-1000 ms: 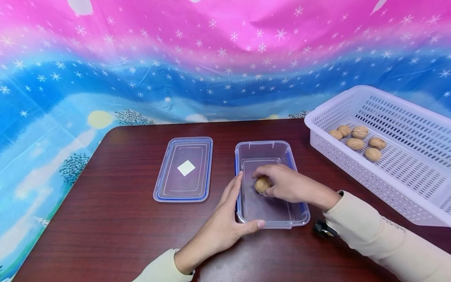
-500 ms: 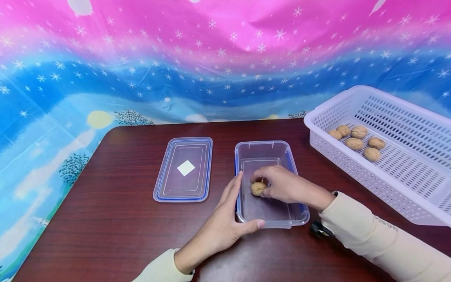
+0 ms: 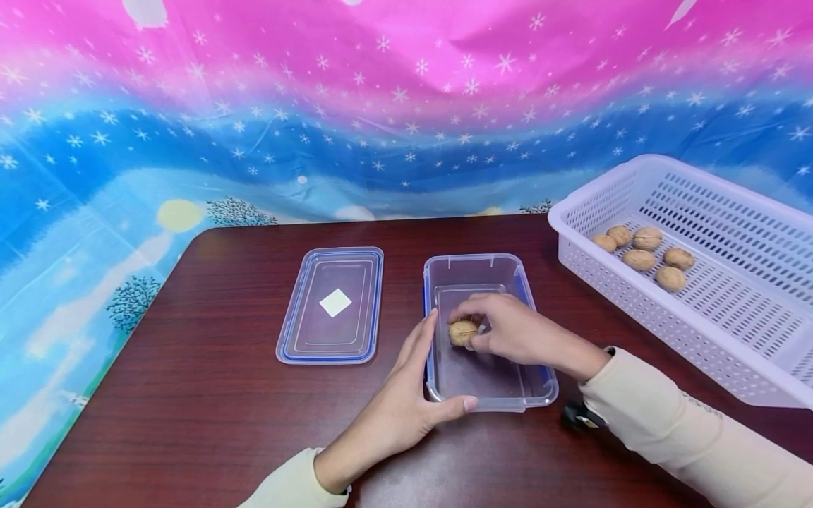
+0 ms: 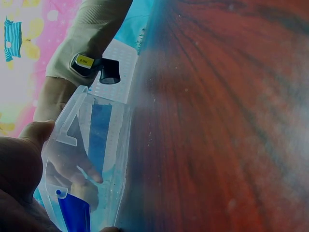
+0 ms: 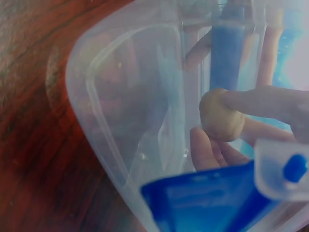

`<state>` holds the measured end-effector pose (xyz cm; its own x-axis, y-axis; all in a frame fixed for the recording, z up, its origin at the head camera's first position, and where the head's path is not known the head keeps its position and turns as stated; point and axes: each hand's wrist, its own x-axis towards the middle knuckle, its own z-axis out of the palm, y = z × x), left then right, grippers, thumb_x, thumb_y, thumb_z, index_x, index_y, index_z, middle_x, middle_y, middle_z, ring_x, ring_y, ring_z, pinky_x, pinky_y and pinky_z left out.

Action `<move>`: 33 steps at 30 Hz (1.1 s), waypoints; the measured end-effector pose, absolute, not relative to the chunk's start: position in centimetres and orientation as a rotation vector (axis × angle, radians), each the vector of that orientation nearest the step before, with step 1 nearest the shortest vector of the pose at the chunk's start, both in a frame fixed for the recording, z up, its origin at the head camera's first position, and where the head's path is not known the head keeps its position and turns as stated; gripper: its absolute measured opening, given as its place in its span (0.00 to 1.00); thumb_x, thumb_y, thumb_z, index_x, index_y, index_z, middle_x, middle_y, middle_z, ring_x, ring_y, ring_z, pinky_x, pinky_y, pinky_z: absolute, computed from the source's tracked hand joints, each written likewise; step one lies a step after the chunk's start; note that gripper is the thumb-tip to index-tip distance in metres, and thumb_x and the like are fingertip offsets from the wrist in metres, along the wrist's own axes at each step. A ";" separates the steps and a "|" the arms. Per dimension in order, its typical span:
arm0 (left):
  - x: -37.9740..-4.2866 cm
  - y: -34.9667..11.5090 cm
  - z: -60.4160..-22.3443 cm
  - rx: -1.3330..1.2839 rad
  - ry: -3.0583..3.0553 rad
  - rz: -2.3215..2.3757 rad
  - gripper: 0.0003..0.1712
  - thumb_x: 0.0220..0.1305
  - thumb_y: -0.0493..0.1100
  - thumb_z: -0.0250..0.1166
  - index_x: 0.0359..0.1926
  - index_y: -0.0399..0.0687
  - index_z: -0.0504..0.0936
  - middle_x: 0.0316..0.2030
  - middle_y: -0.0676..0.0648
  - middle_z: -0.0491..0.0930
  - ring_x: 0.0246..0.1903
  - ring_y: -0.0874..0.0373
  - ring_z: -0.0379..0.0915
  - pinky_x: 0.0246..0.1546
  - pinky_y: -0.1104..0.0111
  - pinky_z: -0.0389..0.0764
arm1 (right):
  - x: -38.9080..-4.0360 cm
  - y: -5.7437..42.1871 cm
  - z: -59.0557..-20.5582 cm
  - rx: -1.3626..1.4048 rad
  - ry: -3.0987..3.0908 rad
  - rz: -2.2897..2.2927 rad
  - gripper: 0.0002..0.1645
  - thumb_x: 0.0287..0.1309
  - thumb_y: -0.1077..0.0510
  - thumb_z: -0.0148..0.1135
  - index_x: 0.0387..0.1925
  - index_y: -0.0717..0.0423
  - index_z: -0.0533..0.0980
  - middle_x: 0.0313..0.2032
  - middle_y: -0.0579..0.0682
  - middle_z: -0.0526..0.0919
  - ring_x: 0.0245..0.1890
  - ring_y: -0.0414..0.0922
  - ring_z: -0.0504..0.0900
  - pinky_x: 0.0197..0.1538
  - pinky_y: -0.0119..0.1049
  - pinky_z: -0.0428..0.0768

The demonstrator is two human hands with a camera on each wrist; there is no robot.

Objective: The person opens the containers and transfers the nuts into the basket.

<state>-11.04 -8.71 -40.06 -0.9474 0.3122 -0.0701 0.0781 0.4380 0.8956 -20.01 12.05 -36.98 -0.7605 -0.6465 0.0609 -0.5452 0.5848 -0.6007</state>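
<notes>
Inside the clear plastic container [image 3: 466, 384] with blue side clips, my right hand [image 3: 511, 328] pinches a walnut [image 3: 462, 334] between thumb and fingers. The right wrist view shows that walnut [image 5: 221, 116] through the container's wall, with fingertips around it. My left hand [image 3: 403, 406] steadies the container's near left corner, its fingers stretched straight along the left wall and the thumb on the front rim. In the left wrist view the container [image 4: 104, 113] fills the space beside the thumb, and the right hand shows through its wall.
A transparent lid [image 3: 327, 331] with a blue seal and pale square sticker lies left of the container. On the right stands a white perforated basket [image 3: 635, 317] with several walnuts [image 3: 639, 259]. A patterned cloth [image 3: 406, 106] hangs behind the dark wooden table [image 3: 209, 367].
My right hand has shifted the walnut slightly left within the container, first toward me and then back away. The walnut has turned a little. My left hand stays in place.
</notes>
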 end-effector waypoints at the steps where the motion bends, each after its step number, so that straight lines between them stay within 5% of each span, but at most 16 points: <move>1: -11.0 -8.7 -40.1 0.342 2.466 1.518 0.68 0.56 0.57 0.80 0.85 0.67 0.42 0.83 0.55 0.48 0.80 0.52 0.51 0.77 0.45 0.59 | -20.0 12.1 -37.0 -1.002 2.644 -0.936 0.21 0.51 0.68 0.69 0.50 0.57 0.86 0.42 0.47 0.88 0.41 0.42 0.80 0.49 0.43 0.79; 15: -11.0 -8.7 -40.1 0.343 2.463 1.513 0.68 0.56 0.58 0.79 0.85 0.66 0.42 0.83 0.55 0.48 0.80 0.53 0.51 0.76 0.44 0.59 | -20.0 12.7 -36.3 -0.910 2.490 -1.111 0.23 0.54 0.69 0.66 0.53 0.57 0.86 0.45 0.49 0.86 0.43 0.43 0.80 0.48 0.38 0.82; 23: -11.0 -8.7 -40.0 0.335 2.464 1.504 0.68 0.56 0.59 0.80 0.85 0.66 0.42 0.83 0.54 0.48 0.80 0.52 0.51 0.75 0.44 0.60 | -20.0 13.7 -34.9 -0.791 2.419 -1.173 0.24 0.58 0.70 0.63 0.56 0.56 0.84 0.46 0.51 0.87 0.41 0.45 0.81 0.39 0.34 0.80; 33: -11.0 -8.7 -39.9 0.319 2.460 1.509 0.68 0.56 0.59 0.80 0.85 0.68 0.43 0.83 0.55 0.48 0.80 0.52 0.51 0.75 0.43 0.61 | -20.2 16.3 -32.2 -0.708 2.424 -1.280 0.20 0.61 0.68 0.68 0.55 0.52 0.85 0.48 0.52 0.87 0.44 0.42 0.83 0.48 0.32 0.82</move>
